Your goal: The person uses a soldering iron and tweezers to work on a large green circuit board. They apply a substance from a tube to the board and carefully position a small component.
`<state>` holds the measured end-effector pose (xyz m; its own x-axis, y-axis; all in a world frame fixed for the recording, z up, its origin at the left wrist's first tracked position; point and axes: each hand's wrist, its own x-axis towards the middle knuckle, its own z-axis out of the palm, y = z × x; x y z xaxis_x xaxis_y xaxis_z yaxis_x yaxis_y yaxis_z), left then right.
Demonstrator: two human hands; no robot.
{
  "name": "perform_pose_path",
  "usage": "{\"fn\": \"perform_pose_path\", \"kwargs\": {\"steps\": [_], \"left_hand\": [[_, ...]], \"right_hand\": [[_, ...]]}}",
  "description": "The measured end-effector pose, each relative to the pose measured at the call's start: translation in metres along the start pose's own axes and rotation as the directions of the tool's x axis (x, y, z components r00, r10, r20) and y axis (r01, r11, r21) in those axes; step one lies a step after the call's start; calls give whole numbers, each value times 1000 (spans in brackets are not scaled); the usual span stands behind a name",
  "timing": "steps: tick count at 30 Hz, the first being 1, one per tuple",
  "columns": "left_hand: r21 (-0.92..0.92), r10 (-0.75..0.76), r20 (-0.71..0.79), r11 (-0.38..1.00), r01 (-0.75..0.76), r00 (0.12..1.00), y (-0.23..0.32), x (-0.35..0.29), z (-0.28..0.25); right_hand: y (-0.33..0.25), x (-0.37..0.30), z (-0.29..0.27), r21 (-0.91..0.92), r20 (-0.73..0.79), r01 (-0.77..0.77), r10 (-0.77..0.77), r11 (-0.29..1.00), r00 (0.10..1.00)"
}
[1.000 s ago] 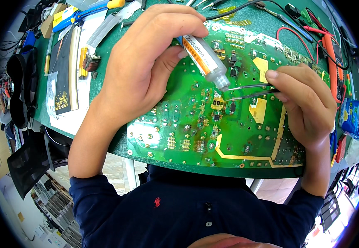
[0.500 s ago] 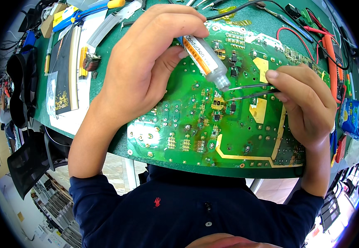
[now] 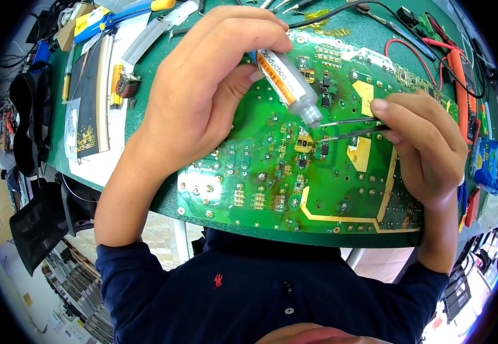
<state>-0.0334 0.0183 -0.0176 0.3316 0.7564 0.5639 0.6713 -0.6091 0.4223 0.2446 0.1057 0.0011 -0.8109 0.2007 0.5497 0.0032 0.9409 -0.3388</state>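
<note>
fingers of the left hand (image 3: 203, 97) wrap a small tube (image 3: 288, 84), tilted nozzle-down over the middle of the green board (image 3: 317, 189). right hand (image 3: 426, 149) pinches tweezers (image 3: 349, 129), tips just beside the nozzle. board fills the near edge of the green bench (image 3: 145, 74); red leads (image 3: 432, 49) lie at its far right corner.

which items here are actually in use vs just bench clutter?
In use:
- left hand holding a small tube, nozzle down over the board
- right hand pinching tweezers, tips by the nozzle
- green circuit board

Lying about:
- red and black leads, top right
- coil part and black strip, left
- blue packet, right edge
</note>
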Motion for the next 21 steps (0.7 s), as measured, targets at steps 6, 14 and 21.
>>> {"fn": "perform_pose_path", "kwargs": {"steps": [6,14,21], "left_hand": [[13,-1,4,1000,1,1000,1,1,-1],[11,-7,-7,1000,8,1000,-2,0,0],[-147,-136,-194,983,108,972,-11,-9,1]], "right_hand": [[-2,1,-1,3,5,-7,7,1000,1000],[-1,0,-5,-27,-1,-6,6,1000,1000],[8,-3,-15,-41,75,-168,170,985,983]]}}
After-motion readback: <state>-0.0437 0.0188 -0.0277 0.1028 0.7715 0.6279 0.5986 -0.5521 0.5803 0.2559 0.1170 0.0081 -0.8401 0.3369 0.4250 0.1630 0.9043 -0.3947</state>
